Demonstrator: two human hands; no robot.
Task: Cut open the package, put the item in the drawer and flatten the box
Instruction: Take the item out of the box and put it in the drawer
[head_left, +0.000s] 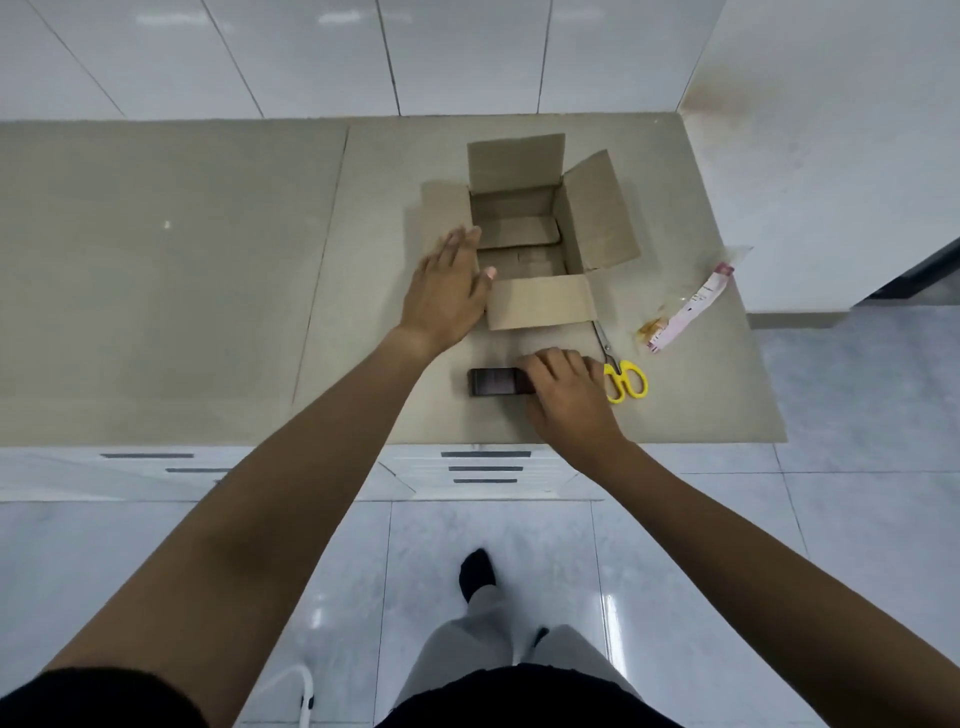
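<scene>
An open cardboard box (597, 218) stands on the beige counter, all flaps spread, its inside showing only cardboard. My left hand (447, 291) lies flat with fingers spread on the box's left flap and side. In front of the box a small dark rectangular item (493, 382) lies on the counter. My right hand (566, 395) covers its right end, fingers curled around it. Yellow-handled scissors (626, 376) lie just right of that hand, blades pointing toward the box.
Strips of removed tape and label (685, 312) lie at the counter's right side. Closed white drawers with dark handles (485, 467) sit below the counter's front edge (363, 441). A tiled wall rises behind; my legs stand on a glossy tiled floor.
</scene>
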